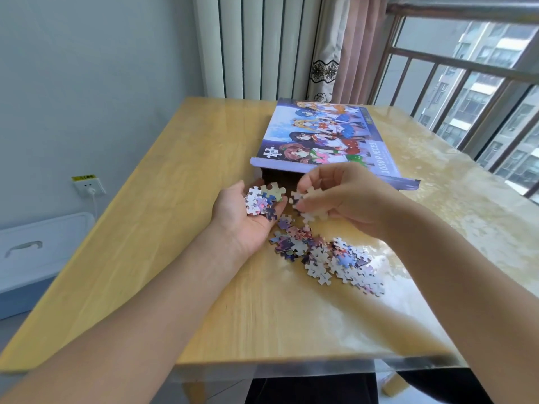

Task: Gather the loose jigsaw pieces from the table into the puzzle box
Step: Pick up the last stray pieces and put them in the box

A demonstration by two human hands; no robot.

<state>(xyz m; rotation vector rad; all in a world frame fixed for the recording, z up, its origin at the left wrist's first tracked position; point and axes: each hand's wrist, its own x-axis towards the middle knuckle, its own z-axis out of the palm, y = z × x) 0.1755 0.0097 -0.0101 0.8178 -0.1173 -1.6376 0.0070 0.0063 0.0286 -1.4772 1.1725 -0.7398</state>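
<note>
The wooden table (145, 228) carries the puzzle box (326, 135) at its far right, lid picture up, the dark open end facing the near side. Just near of that opening hover both hands. A loose heap of jigsaw pieces (326, 258) lies on the table right of centre, near of the hands. The left hand (245, 211) is cupped palm up, cradling a small stack of pieces (262, 201). The right hand (338, 193) pinches a few pale pieces in curled fingers. Judging by the heap, most gathering remains undone.
</note>
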